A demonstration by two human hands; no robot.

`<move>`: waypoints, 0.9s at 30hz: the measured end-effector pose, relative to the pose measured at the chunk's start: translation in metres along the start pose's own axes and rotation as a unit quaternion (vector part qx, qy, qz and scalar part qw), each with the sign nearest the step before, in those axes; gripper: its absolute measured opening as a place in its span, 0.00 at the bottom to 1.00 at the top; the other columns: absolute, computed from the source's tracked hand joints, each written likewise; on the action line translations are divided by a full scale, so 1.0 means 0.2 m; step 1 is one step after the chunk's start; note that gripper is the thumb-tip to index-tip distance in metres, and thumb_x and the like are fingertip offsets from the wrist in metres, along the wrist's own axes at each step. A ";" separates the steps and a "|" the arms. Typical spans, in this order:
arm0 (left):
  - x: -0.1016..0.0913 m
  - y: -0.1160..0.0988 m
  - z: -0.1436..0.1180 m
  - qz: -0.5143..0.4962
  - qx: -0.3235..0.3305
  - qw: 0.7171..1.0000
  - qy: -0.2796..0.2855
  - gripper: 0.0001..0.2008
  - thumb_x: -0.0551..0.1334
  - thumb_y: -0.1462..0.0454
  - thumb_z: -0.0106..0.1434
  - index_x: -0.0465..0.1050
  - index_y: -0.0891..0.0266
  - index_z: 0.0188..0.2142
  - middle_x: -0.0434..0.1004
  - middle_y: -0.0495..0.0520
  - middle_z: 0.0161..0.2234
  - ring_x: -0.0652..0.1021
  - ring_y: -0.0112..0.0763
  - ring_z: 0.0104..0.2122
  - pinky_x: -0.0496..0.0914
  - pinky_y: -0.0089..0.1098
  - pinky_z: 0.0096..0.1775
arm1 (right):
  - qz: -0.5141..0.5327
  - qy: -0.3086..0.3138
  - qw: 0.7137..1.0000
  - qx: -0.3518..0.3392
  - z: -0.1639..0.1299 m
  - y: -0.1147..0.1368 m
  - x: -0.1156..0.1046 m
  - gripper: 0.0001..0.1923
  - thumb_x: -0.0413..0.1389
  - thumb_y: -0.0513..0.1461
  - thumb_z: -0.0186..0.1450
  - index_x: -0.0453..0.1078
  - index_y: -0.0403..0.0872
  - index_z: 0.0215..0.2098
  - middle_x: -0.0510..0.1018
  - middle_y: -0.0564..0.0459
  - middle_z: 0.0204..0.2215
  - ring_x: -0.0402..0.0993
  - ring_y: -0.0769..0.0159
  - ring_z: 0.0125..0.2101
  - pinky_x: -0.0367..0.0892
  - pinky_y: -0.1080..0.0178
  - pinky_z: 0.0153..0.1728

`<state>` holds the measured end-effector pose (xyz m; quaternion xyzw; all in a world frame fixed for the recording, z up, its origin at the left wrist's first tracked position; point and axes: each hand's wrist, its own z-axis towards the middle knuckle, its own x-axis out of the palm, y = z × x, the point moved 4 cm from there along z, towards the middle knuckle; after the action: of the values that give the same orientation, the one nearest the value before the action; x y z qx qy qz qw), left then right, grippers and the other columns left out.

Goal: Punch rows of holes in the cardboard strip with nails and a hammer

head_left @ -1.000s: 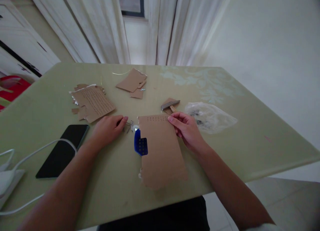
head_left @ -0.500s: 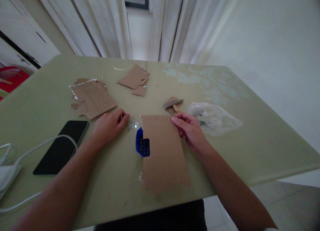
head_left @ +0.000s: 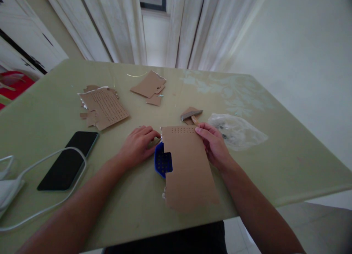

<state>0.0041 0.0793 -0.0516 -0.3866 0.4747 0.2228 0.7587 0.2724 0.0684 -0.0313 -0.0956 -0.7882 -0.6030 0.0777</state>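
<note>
One cardboard sheet [head_left: 188, 169] lies on the table [head_left: 275, 166], long axis running away from the person, a row of punched holes at its far end. The right hand [head_left: 214, 145] pinches its far right corner. One blue perforated block [head_left: 162, 162] sits under its left edge, just beside the left hand [head_left: 139, 145], whose fingers curl loosely, holding nothing discernible. Farther: one phone [head_left: 67, 160], one hammer [head_left: 191, 115], one plastic bag [head_left: 238, 131], two scrap piles [head_left: 103, 107].

Phone [head_left: 67, 160] left on table [head_left: 275, 166], cardboard sheet [head_left: 188, 169] center over perforated block [head_left: 162, 162], hammer [head_left: 191, 115] behind, plastic bag [head_left: 238, 131] right.
</note>
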 end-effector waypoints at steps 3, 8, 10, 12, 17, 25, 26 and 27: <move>0.02 0.01 0.00 0.010 -0.002 1.000 0.009 0.14 0.61 0.54 0.77 0.82 0.60 0.48 0.81 0.59 0.40 0.79 0.47 0.41 0.71 0.45 0.46 | -0.001 -0.005 1.000 0.002 0.01 -0.01 0.00 0.20 0.76 0.49 0.56 0.73 0.49 0.33 0.66 0.64 0.17 0.54 0.76 0.13 0.47 0.70 0.12; 0.01 0.00 -0.01 0.012 0.026 1.000 -0.006 0.15 0.58 0.57 0.79 0.81 0.58 0.55 0.83 0.61 0.46 0.79 0.47 0.46 0.71 0.46 0.49 | 0.021 -0.021 1.000 0.005 0.02 0.00 -0.01 0.21 0.77 0.49 0.55 0.74 0.49 0.33 0.67 0.64 0.18 0.54 0.76 0.14 0.48 0.70 0.12; 0.02 -0.01 -0.02 0.017 0.051 0.998 -0.009 0.14 0.58 0.59 0.80 0.82 0.56 0.56 0.84 0.60 0.49 0.78 0.46 0.47 0.70 0.45 0.49 | 0.031 -0.033 0.999 0.000 0.02 0.00 -0.02 0.21 0.77 0.48 0.53 0.74 0.49 0.33 0.67 0.64 0.19 0.55 0.75 0.15 0.50 0.70 0.12; 0.02 -0.01 -0.02 0.028 0.062 0.998 -0.009 0.13 0.59 0.61 0.80 0.83 0.57 0.54 0.84 0.60 0.48 0.78 0.45 0.45 0.70 0.45 0.48 | 0.035 -0.039 0.999 -0.005 0.02 0.01 -0.02 0.21 0.78 0.47 0.52 0.74 0.49 0.33 0.68 0.63 0.19 0.56 0.75 0.15 0.51 0.69 0.13; 0.03 0.00 0.00 0.040 0.050 0.998 -0.022 0.13 0.58 0.61 0.81 0.84 0.59 0.48 0.85 0.58 0.42 0.78 0.44 0.41 0.70 0.43 0.45 | 0.026 -0.019 0.999 0.006 0.02 0.00 -0.02 0.22 0.78 0.49 0.52 0.74 0.49 0.32 0.68 0.63 0.19 0.56 0.75 0.15 0.51 0.69 0.13; 0.02 -0.01 -0.01 0.083 0.018 0.996 0.011 0.12 0.61 0.70 0.74 0.83 0.57 0.46 0.83 0.61 0.43 0.78 0.49 0.44 0.73 0.46 0.48 | -0.042 0.016 0.998 -0.037 0.01 0.01 0.01 0.22 0.79 0.49 0.55 0.79 0.49 0.39 0.72 0.62 0.20 0.56 0.75 0.16 0.47 0.69 0.15; 0.02 -0.01 -0.01 0.083 0.016 0.996 0.009 0.13 0.60 0.71 0.74 0.83 0.57 0.46 0.83 0.62 0.43 0.78 0.49 0.45 0.74 0.46 0.48 | -0.052 0.015 0.998 -0.042 0.01 0.01 0.01 0.23 0.80 0.49 0.54 0.79 0.49 0.39 0.73 0.61 0.22 0.58 0.75 0.17 0.49 0.69 0.15; 0.02 0.00 -0.01 0.082 0.011 0.997 0.005 0.13 0.59 0.72 0.73 0.82 0.58 0.46 0.83 0.62 0.44 0.78 0.48 0.45 0.74 0.46 0.48 | -0.063 0.015 0.997 -0.047 0.00 0.02 0.01 0.23 0.80 0.49 0.54 0.79 0.49 0.40 0.74 0.60 0.23 0.60 0.74 0.18 0.50 0.69 0.16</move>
<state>0.0052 0.0773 -0.0552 -0.3387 0.5110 0.2774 0.7397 0.2708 0.0702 -0.0281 -0.0400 -0.7623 -0.6443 0.0465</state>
